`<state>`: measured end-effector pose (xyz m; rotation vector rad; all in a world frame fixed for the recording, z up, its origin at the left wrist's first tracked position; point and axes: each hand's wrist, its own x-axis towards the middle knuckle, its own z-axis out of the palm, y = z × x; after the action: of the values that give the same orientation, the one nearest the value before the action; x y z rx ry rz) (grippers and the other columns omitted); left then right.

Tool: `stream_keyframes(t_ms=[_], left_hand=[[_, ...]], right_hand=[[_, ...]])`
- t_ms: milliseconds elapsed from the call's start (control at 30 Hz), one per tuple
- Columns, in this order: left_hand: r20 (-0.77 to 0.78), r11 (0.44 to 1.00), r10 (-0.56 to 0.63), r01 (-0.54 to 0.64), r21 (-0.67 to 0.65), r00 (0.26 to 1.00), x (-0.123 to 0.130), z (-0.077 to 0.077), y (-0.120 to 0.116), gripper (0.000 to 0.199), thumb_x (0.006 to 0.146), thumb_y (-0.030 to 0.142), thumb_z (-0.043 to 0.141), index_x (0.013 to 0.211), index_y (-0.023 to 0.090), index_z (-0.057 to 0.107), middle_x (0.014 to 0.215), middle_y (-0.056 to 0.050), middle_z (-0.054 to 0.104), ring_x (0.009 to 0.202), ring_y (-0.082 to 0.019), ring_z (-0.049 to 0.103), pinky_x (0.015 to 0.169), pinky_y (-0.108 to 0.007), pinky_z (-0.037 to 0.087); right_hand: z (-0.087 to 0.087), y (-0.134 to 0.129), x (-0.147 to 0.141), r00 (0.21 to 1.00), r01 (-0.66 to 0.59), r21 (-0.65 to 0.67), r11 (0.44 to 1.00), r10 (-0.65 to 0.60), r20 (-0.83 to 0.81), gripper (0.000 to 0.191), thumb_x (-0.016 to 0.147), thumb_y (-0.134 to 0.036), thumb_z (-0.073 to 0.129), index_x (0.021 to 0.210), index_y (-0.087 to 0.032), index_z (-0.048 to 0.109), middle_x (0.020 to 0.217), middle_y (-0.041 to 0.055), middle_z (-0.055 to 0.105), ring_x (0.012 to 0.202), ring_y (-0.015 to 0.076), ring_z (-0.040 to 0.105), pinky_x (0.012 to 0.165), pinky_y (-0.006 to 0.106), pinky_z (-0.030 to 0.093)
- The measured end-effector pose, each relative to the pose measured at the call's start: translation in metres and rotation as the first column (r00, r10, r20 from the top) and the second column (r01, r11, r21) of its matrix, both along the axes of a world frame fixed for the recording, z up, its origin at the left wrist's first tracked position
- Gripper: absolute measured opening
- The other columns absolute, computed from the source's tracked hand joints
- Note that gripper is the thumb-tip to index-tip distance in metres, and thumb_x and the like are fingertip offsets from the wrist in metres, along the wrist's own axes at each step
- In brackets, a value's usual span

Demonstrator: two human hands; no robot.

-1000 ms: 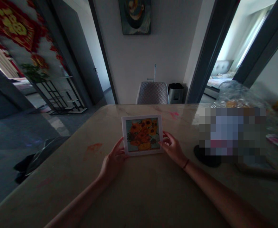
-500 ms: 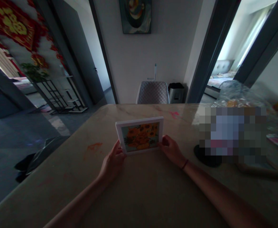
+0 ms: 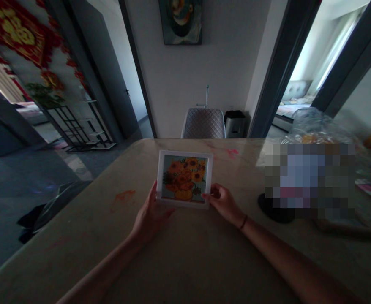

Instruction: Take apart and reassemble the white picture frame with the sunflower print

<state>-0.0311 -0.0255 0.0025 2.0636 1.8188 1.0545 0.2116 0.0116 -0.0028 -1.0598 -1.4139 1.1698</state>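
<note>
Both my hands hold a small white-framed picture of orange sunflowers (image 3: 184,179) a little above the marble table (image 3: 185,257). My left hand (image 3: 152,213) grips the frame's lower left edge, with the thumb up its side. At the lower right corner, my right hand (image 3: 223,202) pinches the frame, its fingers reaching over the front. A dark band circles my right wrist. The frame's back is hidden from me.
A reddish stain (image 3: 124,196) marks the table left of the hands. At the right stand a clear plastic bag (image 3: 318,126), a pixelated blurred patch (image 3: 309,179) and a black round object (image 3: 272,210). A quilted chair (image 3: 203,124) stands beyond the table's far edge.
The framed picture has tipped from leaning back to facing me more fully. It has also shifted slightly left, and both hands have moved with it.
</note>
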Motion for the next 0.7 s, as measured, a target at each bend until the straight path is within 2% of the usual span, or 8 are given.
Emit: stream_keyframes(t_ms=[67,233,267,333,433,533,700], left_hand=[[-0.095,0.999,0.011,-0.007,0.038,0.995,0.001,0.000,-0.001,0.092,0.068,0.037,0.065,0.140,0.023,0.010,0.133,-0.014,0.043,0.117,-0.030,0.047,0.091,-0.045,0.043],[-0.325,0.976,0.070,0.003,0.218,0.943,0.002,0.001,-0.007,0.072,0.076,0.020,0.056,0.139,0.025,0.022,0.148,-0.012,0.013,0.131,-0.034,0.021,0.102,-0.051,0.029],[-0.371,0.964,0.073,0.029,0.263,0.926,0.003,0.002,-0.008,0.070,0.077,0.015,0.053,0.139,0.026,0.021,0.149,-0.011,0.010,0.133,-0.033,0.015,0.103,-0.053,0.024],[-0.464,0.941,0.064,0.101,0.322,0.884,0.003,0.005,-0.010,0.070,0.078,0.007,0.044,0.140,0.026,0.018,0.148,-0.009,0.016,0.134,-0.030,0.009,0.106,-0.054,0.017],[-0.578,0.923,0.030,0.200,0.329,0.816,0.003,0.009,-0.010,0.065,0.080,0.002,0.034,0.140,0.023,0.020,0.141,-0.009,0.034,0.133,-0.025,0.020,0.107,-0.050,0.016],[-0.637,0.908,0.018,0.254,0.333,0.770,-0.001,0.013,-0.009,0.058,0.081,0.007,0.034,0.137,0.021,0.031,0.137,-0.010,0.041,0.128,-0.025,0.032,0.106,-0.049,0.020],[-0.627,0.894,-0.035,0.305,0.329,0.778,-0.005,0.018,-0.008,0.050,0.080,0.013,0.039,0.129,0.018,0.044,0.131,-0.010,0.048,0.122,-0.025,0.042,0.103,-0.045,0.029]], right_hand=[[0.001,-0.003,-0.005,0.997,-0.028,-0.068,0.997,0.023,-0.078,0.037,0.058,-0.048,0.070,0.073,-0.019,0.051,0.068,0.0008,0.059,0.060,0.0142,0.057,0.052,0.026,0.045],[0.004,-0.009,-0.014,0.973,-0.130,-0.184,0.974,0.090,-0.213,0.043,0.052,-0.049,0.074,0.073,-0.018,0.053,0.067,0.0008,0.062,0.061,0.0155,0.060,0.055,0.028,0.050],[0.005,-0.010,-0.014,0.967,-0.152,-0.198,0.968,0.104,-0.231,0.044,0.051,-0.050,0.074,0.073,-0.018,0.053,0.067,0.0006,0.062,0.061,0.0156,0.061,0.055,0.029,0.050],[0.006,-0.011,-0.015,0.958,-0.181,-0.222,0.958,0.121,-0.258,0.043,0.051,-0.049,0.074,0.073,-0.018,0.053,0.067,0.0004,0.064,0.060,0.0156,0.062,0.056,0.030,0.051],[0.007,-0.012,-0.015,0.946,-0.198,-0.230,0.953,0.125,-0.298,0.039,0.053,-0.046,0.074,0.072,-0.018,0.053,0.068,0.0002,0.065,0.059,0.0153,0.062,0.058,0.030,0.052],[0.009,-0.013,-0.014,0.930,-0.222,-0.205,0.953,0.144,-0.339,0.037,0.054,-0.043,0.075,0.075,-0.019,0.055,0.069,-0.0002,0.065,0.060,0.0154,0.062,0.059,0.032,0.052],[0.015,-0.017,-0.011,0.914,-0.264,-0.191,0.945,0.182,-0.363,0.034,0.059,-0.042,0.072,0.079,-0.019,0.057,0.075,0.0006,0.065,0.065,0.0155,0.063,0.059,0.030,0.052]])
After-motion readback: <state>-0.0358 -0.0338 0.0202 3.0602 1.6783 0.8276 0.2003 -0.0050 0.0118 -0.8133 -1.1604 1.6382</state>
